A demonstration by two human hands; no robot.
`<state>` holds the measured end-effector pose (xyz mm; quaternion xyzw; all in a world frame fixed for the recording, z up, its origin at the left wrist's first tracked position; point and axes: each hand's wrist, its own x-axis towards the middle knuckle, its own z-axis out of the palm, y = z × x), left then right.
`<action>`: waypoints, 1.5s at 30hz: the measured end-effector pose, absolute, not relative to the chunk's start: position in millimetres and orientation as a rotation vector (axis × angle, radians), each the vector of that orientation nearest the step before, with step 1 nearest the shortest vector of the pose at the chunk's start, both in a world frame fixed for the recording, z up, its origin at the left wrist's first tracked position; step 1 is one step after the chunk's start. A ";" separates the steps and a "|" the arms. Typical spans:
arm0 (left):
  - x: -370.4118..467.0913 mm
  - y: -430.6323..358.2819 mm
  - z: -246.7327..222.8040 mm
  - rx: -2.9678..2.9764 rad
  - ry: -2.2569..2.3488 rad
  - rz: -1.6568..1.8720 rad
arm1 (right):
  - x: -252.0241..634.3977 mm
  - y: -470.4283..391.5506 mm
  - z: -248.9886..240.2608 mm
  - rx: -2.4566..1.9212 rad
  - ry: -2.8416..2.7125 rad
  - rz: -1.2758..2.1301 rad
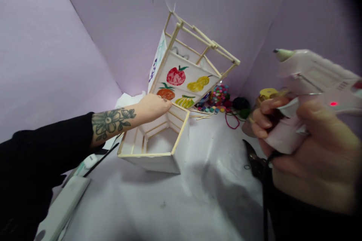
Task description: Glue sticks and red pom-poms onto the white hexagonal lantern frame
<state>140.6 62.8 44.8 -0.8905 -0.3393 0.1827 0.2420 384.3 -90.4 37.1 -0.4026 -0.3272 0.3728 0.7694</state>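
Your left hand (158,104) pinches the painted frame (183,89) by its lower edge, tilted over the box (158,162); your right hand (319,150) wraps the glue gun (313,77), right of the box. Fruit pictures (175,76) look finished; the frame's top remains bare sticks (195,36). Whether frame and box are joined, I can't tell.

We read no text, label or number. Purple marks (153,70) on side panel (157,57) of painted frame (190,68): indistinct to us.
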 end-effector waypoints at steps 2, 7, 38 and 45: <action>143.1 63.2 43.9 -2.439 -0.915 0.482 | 384.5 -90.1 36.2 -0.855 -0.710 0.811; 145.7 61.6 43.9 -2.433 -0.910 0.504 | 385.2 -89.2 31.8 -0.822 -0.770 0.798; 136.6 68.9 28.4 -2.433 -0.741 0.487 | 381.3 -89.7 31.6 -0.818 -0.767 0.865; 139.6 69.1 25.6 -2.420 -0.672 0.417 | 381.0 -89.5 30.0 -0.825 -0.749 0.873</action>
